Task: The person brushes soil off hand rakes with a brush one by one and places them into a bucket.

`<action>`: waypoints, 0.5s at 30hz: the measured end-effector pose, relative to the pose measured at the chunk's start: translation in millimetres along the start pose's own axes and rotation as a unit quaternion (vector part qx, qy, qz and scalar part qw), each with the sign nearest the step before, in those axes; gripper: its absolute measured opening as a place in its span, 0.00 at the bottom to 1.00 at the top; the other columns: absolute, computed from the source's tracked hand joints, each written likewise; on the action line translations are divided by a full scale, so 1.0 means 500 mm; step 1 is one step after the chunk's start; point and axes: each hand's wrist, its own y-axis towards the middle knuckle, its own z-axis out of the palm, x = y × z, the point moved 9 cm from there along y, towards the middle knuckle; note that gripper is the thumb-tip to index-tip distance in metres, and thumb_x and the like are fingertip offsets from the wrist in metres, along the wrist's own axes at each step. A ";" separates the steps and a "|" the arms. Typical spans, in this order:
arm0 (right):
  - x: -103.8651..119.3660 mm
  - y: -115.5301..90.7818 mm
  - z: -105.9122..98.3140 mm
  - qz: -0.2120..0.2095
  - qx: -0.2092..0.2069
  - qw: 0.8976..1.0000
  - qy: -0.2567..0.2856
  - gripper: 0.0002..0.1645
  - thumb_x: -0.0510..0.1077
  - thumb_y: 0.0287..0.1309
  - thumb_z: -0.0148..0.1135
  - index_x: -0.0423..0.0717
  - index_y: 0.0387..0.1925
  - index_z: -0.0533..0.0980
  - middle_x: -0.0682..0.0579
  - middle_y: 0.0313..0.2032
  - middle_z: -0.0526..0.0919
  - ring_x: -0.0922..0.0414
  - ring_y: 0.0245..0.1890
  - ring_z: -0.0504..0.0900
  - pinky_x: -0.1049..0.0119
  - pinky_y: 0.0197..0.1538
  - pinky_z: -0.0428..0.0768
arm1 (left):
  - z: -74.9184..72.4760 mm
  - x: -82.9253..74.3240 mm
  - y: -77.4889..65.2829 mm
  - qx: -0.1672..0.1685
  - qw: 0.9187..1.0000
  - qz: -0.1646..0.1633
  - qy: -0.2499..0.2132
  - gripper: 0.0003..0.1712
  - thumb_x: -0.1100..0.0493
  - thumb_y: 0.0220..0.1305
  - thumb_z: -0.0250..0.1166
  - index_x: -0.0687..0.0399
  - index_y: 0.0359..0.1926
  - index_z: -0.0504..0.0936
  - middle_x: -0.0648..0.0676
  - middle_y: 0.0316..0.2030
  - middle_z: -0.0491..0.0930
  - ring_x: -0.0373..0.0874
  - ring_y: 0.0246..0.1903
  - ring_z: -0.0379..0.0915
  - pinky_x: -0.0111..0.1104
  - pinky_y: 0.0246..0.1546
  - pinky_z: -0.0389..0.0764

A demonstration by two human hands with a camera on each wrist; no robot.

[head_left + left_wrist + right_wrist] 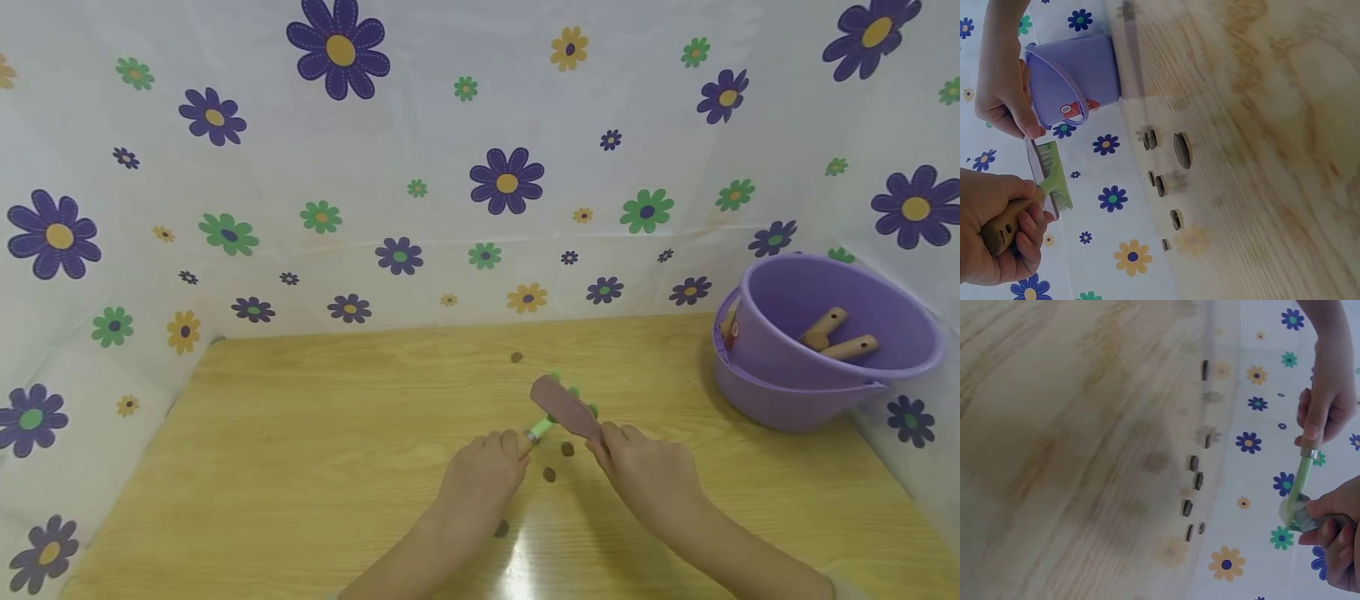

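In the head view my left hand [483, 471] grips the wooden handle [1007, 228] of a small green garden rake [542, 427]. My right hand [648, 467] pinches one end of a flat mauve-brown strip [562, 407] with a rounded far end. The strip lies across the rake's head and hides most of it; only green tips show behind. Seen from the left wrist, the strip runs along the green head [1055, 178], touching it or very close. Both tools are held above the table. What the strip is made of cannot be told.
Several small dark stones [567, 448] lie on the wooden table [322, 450] below and around the hands. A purple bucket [795, 408] stands at the right, with wooden handles [851, 347] inside. Flower-printed white sheeting [420, 142] closes off the back and sides.
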 end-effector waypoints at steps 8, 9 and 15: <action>0.016 -0.004 -0.022 -0.042 -0.083 0.994 -0.053 0.37 0.51 0.75 0.26 0.35 0.25 0.76 0.49 0.12 0.75 0.63 0.04 0.62 0.78 0.06 0.51 | -0.005 0.002 0.003 -0.005 1.000 -0.010 -0.011 0.15 0.52 0.57 0.69 0.57 0.25 0.75 0.45 0.15 0.66 0.30 0.13 0.50 0.14 0.12 0.51; 0.017 -0.005 -0.024 -0.044 -0.091 0.993 -0.056 0.36 0.50 0.75 0.27 0.35 0.25 0.75 0.49 0.12 0.75 0.63 0.04 0.63 0.78 0.06 0.51 | -0.005 0.002 0.004 -0.005 1.000 -0.012 -0.013 0.15 0.52 0.57 0.69 0.57 0.25 0.75 0.45 0.15 0.66 0.30 0.13 0.50 0.14 0.12 0.51; 0.021 -0.007 -0.028 -0.052 -0.108 0.991 -0.064 0.34 0.48 0.75 0.30 0.34 0.26 0.77 0.47 0.13 0.76 0.61 0.04 0.68 0.78 0.06 0.53 | -0.005 0.002 0.003 -0.001 1.000 -0.015 -0.013 0.15 0.53 0.56 0.69 0.58 0.27 0.76 0.46 0.15 0.69 0.30 0.13 0.53 0.13 0.12 0.54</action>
